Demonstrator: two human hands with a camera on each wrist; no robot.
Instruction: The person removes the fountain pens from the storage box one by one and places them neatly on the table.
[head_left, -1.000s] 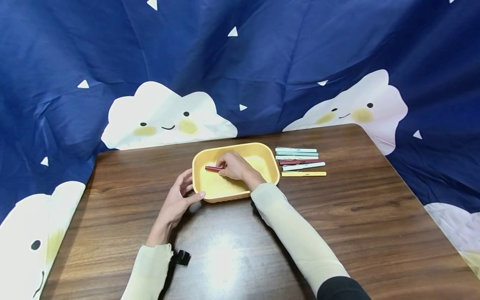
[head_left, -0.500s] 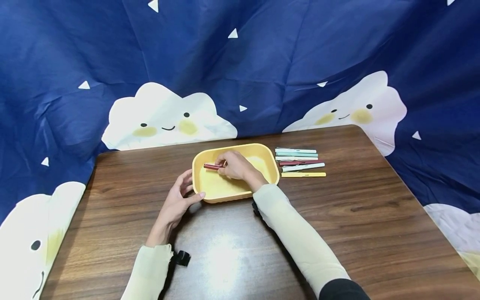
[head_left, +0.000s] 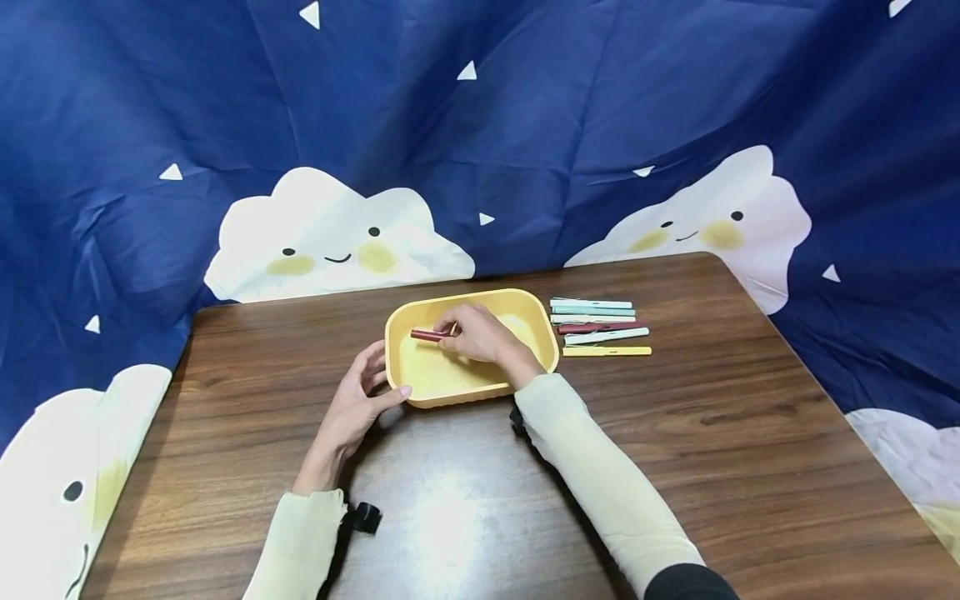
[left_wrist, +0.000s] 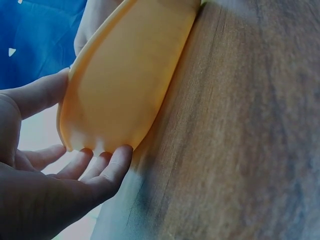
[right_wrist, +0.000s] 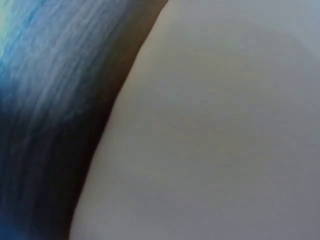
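Note:
A yellow plastic bin (head_left: 454,396) with rounded corners sits on the table. At its left end my left hand (head_left: 356,402) holds it, thumb on the near rim and fingers against the outer wall. The left wrist view shows the fingertips (left_wrist: 121,151) along the bin's end. My right hand (head_left: 478,335) reaches inside the bin and pinches a dark red pen (head_left: 426,336) near its right end. The pen's left part sticks out over the bin floor, while the rest is hidden by the fingers. The right wrist view is blurred and mostly filled by a pale surface (right_wrist: 210,125).
Right of the bin, several pens lie in a loose stacked row, among them a teal pen (head_left: 596,311), a dark red pen (head_left: 600,327) and a yellow pen (head_left: 607,351). The wooden table (head_left: 750,442) meets a blue cloud-print curtain (head_left: 510,125) at the back.
My right hand and forearm have shifted slightly to the right, and the held pen has moved a little inside the bin. My left hand stays on the bin's end.

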